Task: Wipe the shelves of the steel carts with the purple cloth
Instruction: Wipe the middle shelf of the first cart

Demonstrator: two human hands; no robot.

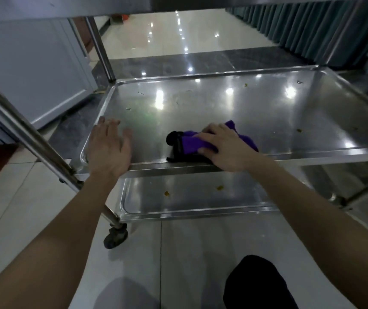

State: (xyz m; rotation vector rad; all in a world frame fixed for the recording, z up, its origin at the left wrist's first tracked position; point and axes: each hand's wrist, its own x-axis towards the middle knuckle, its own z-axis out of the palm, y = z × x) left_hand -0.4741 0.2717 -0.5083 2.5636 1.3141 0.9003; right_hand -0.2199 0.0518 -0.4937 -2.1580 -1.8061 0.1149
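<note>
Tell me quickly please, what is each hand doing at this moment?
Left hand: open, flat on the middle shelf, holding nothing.
Right hand: pressed down on the purple cloth, fingers curled over it.

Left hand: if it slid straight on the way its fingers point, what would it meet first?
The left hand lies flat on the middle shelf, fingers pointing toward the far-left corner. Bare steel lies ahead, perhaps a small food scrap, then probably the shelf's raised rim. Depth is unclear.
</note>
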